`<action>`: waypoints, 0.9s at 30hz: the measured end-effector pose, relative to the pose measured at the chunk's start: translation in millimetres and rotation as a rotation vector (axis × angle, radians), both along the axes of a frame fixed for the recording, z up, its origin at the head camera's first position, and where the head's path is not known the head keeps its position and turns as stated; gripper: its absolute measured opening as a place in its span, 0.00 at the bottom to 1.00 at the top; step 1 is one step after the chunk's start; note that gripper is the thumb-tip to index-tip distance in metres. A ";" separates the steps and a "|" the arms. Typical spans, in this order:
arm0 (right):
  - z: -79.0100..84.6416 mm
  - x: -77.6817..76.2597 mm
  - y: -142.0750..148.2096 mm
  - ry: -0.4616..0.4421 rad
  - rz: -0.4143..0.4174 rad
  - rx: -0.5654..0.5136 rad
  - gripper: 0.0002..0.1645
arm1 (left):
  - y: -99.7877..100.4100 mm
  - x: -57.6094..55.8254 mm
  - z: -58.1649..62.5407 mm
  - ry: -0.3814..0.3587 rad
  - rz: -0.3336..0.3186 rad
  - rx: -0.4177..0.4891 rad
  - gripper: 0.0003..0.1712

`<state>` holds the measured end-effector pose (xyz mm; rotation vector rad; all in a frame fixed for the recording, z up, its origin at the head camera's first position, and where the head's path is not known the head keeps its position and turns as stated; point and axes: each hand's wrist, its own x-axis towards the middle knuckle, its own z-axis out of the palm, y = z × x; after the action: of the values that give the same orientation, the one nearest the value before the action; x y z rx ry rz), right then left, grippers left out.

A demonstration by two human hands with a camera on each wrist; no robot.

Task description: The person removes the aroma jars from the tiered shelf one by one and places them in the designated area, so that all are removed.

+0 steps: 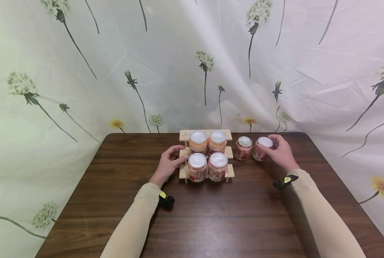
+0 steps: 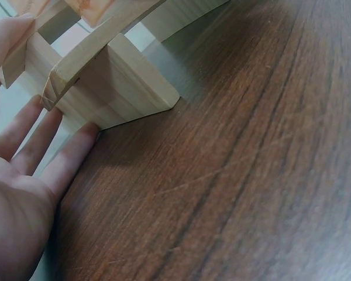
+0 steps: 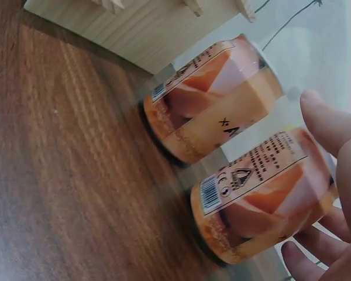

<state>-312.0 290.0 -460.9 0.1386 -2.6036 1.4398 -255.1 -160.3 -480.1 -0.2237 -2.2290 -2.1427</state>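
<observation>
A small wooden stepped rack stands on the table with jars on it. Two orange jars are on its upper part and two pinkish jars on the lowest step, all with silvery lids. My left hand rests against the rack's left end; its fairly straight fingers touch the wooden side panel. To the rack's right stand two more jars with peach-pink labels. My right hand holds the outer jar between thumb and fingers near its lid. The other jar stands between it and the rack.
The dark brown wooden table extends in front of the rack and to both sides. A pale curtain with dandelion prints hangs right behind the table's back edge. Black wrist cameras are strapped on both sleeves.
</observation>
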 end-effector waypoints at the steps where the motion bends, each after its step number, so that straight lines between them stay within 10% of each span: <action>1: 1.4 0.8 -0.2 0.006 -0.004 -0.008 0.44 | 0.1 0.5 -0.3 0.001 0.001 0.000 0.24; 15: 43.7 11.5 -21.6 0.127 -0.033 -0.049 0.45 | 0.5 4.7 1.3 -0.005 0.000 -0.004 0.23; 27: 62.0 18.4 -80.0 0.157 0.284 -0.118 0.38 | 0.3 3.8 3.4 -0.007 -0.002 -0.005 0.24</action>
<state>-293.7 210.0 -398.9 0.6019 -2.4397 1.5935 -251.3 -160.1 -476.6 -0.2184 -2.2388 -2.1424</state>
